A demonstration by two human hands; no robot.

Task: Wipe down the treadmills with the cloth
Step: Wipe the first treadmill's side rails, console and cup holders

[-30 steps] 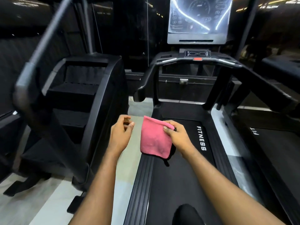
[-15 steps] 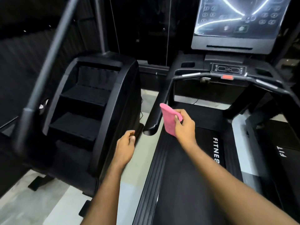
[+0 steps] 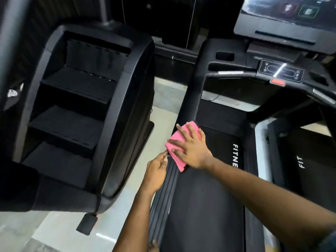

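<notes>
The left hand (image 3: pixel 156 170) curls at the near edge of the pink cloth (image 3: pixel 177 136), grip unclear; the right hand (image 3: pixel 192 148) presses it flat, fingers spread, on the left handrail (image 3: pixel 189 99) of the treadmill (image 3: pixel 200 206). Wiping looks barely begun: belt and far console (image 3: pixel 281 72) remain

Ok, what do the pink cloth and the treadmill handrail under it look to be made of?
Pink cloth: soft fabric, perhaps microfibre, matte; its lower edge shows thin folded layers. Handrail: black moulded plastic or rubbery coating, smooth with a dull sheen along its curve; which one cannot be told.
</notes>
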